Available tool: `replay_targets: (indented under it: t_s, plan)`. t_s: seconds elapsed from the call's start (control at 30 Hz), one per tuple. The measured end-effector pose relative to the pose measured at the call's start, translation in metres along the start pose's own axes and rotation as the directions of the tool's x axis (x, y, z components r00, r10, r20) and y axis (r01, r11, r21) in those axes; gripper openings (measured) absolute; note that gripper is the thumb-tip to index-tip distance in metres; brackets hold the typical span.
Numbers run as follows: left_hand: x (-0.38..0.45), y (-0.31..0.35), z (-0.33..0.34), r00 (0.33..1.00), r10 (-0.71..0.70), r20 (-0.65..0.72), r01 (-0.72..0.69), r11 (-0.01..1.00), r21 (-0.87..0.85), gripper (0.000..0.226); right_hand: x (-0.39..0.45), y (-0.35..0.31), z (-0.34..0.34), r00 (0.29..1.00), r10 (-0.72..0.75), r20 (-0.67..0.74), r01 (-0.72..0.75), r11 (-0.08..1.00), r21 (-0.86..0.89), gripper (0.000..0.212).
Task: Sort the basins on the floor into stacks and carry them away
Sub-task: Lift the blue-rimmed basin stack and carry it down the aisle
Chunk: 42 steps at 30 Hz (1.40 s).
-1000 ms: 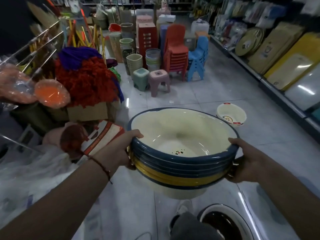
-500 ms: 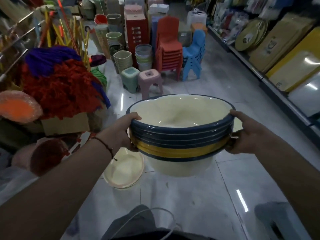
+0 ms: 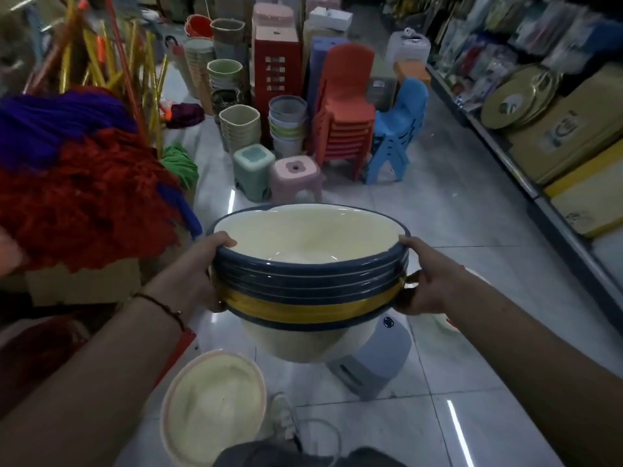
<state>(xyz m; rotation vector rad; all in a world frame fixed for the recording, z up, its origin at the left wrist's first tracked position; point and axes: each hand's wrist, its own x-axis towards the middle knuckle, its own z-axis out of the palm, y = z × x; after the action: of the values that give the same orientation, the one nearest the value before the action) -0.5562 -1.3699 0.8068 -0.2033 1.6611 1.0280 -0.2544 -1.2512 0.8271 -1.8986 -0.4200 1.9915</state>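
Observation:
I hold a stack of cream basins (image 3: 310, 284) at waist height, several nested with dark blue rims and one yellow rim low in the stack. My left hand (image 3: 202, 274) grips the stack's left rim, thumb over the top edge. My right hand (image 3: 421, 281) grips the right rim the same way. On the floor below and to the left lies a single cream basin with a pink rim (image 3: 212, 409). A sliver of another pale basin (image 3: 472, 274) shows behind my right wrist.
A grey-blue stool (image 3: 374, 362) stands under the stack. Green (image 3: 253, 170) and pink (image 3: 295, 176) stools, stacked orange chairs (image 3: 347, 119), blue chairs (image 3: 394, 129) and bins block the aisle's far end. Red and purple mop heads (image 3: 77, 183) crowd the left; shelves (image 3: 556, 136) line the right.
I have walked forward along the aisle with the stack held in both hands. The pink-rimmed basin now lies nearer my feet, and the grey-blue stool has come into view under the stack.

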Motion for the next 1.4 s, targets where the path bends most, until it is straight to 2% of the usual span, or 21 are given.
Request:
replay_targets:
  t_s: [0.2, 0.33, 0.47, 0.5, 0.57, 0.7, 0.83, 1.1, 1.27, 1.33, 1.4]
  plan:
    - [0.051, 0.1, 0.026, 1.0, 0.022, 0.002, -0.022, 0.999, 0.031, 0.105, 0.038, -0.095, 0.054, 1.0, -0.006, 0.029, 0.006, 1.0, 0.008, 0.095]
    - [0.068, 0.153, 0.07, 0.994, 0.106, 0.016, -0.107, 0.993, 0.056, 0.082, 0.074, -0.151, 0.067, 0.999, -0.015, 0.042, 0.012, 0.998, 0.059, 0.095]
    - [0.101, 0.199, 0.127, 0.994, 0.108, 0.03, -0.11, 0.992, 0.069, 0.068, 0.126, -0.205, 0.073, 0.998, -0.05, 0.036, 0.046, 0.993, 0.105, 0.095]
    - [0.111, 0.212, 0.144, 0.994, 0.103, 0.037, -0.106, 0.992, 0.062, 0.066, 0.141, -0.22, 0.074, 0.997, -0.066, 0.048, 0.061, 0.993, 0.098, 0.098]
    - [0.135, 0.241, 0.178, 0.998, 0.061, 0.029, -0.063, 0.993, 0.095, 0.076, 0.17, -0.25, 0.074, 0.994, -0.084, 0.064, 0.078, 0.993, 0.092, 0.104]
    - [0.166, 0.299, 0.255, 0.998, 0.046, 0.037, -0.052, 0.981, 0.186, 0.08, 0.209, -0.314, 0.065, 0.999, -0.043, 0.031, 0.037, 0.985, 0.167, 0.089]
    - [0.186, 0.355, 0.327, 0.993, 0.109, 0.051, -0.118, 0.963, 0.243, 0.063, 0.236, -0.381, 0.052, 1.0, -0.01, 0.022, 0.005, 0.98, 0.201, 0.098]
    - [0.238, 0.452, 0.466, 0.98, 0.058, 0.193, -0.115, 0.947, 0.299, 0.064, 0.264, -0.51, 0.021, 0.999, -0.031, -0.011, 0.033, 0.951, 0.306, 0.073]
    - [0.294, 0.511, 0.579, 0.955, -0.017, 0.296, -0.095, 0.929, 0.357, 0.03, 0.311, -0.601, 0.007, 0.99, -0.014, -0.144, 0.075, 0.901, 0.428, 0.061]
    - [0.316, 0.536, 0.632, 0.946, -0.049, 0.321, -0.081, 0.922, 0.379, 0.028, 0.33, -0.642, 0.002, 0.98, 0.003, -0.197, 0.094, 0.873, 0.479, 0.057]
    - [0.332, 0.562, 0.685, 0.939, -0.09, 0.333, -0.054, 0.914, 0.401, 0.032, 0.348, -0.677, -0.008, 0.969, 0.025, -0.248, 0.116, 0.834, 0.539, 0.063]
